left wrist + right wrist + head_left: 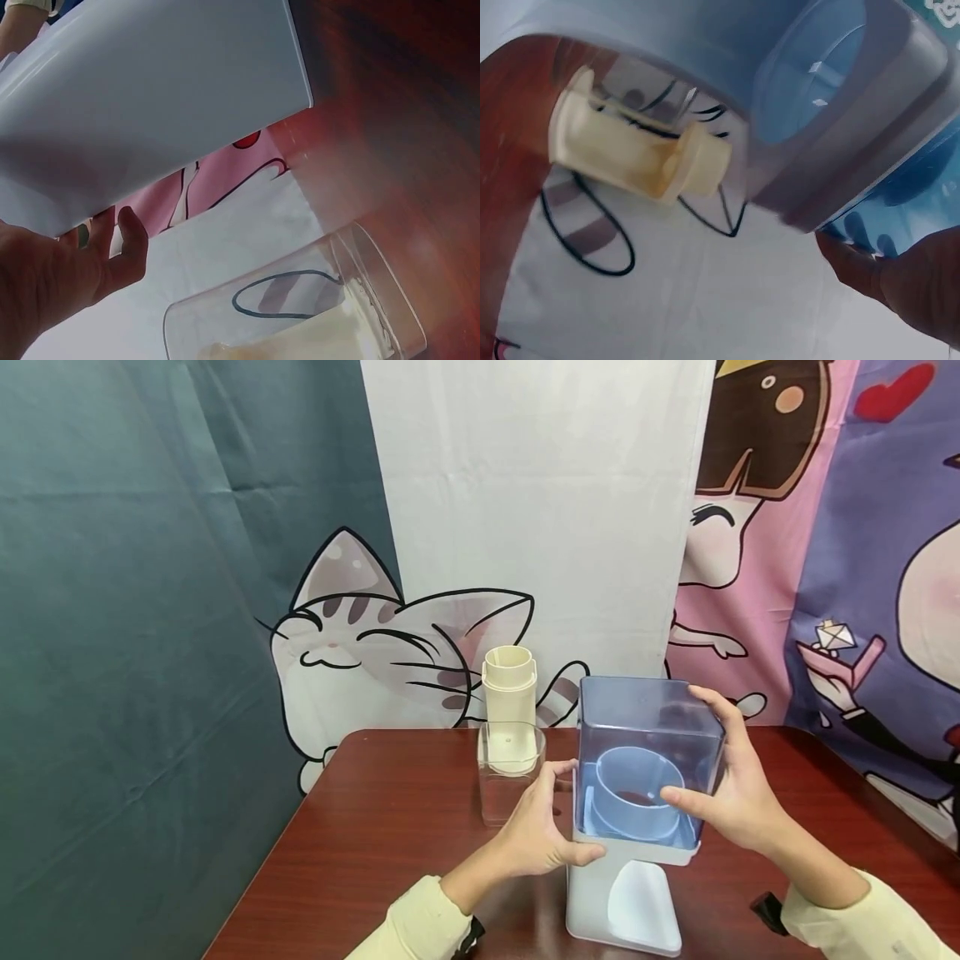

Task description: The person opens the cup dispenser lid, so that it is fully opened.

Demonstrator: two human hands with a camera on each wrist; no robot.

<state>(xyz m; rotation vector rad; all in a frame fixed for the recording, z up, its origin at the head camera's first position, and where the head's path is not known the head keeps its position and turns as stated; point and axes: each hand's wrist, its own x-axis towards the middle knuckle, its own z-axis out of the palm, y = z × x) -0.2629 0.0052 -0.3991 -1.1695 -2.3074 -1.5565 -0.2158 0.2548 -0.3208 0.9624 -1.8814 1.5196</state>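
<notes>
A see-through blue box [648, 706] with a round ring inside sits on top of a white stand [588, 902] at the table's front right. My right hand [738, 793] grips the box at its right side, thumb across the front and fingers at the upper corner. On the left, my left hand [536, 831] holds the stand's upper part, its thumb along the front lower edge. In the left wrist view, fingers of the left hand [67, 277] touch the edge of the stand's smooth white body [165, 90]. The right wrist view shows the right hand [922, 277] against the blue wall.
Behind the left hand, a cream cylindrical piece [510, 706] stands upright with a clear container [497, 806] around its lower part. Both are on the dark red wooden table [360, 843], near its back edge. Printed curtains [540, 485] hang behind the table.
</notes>
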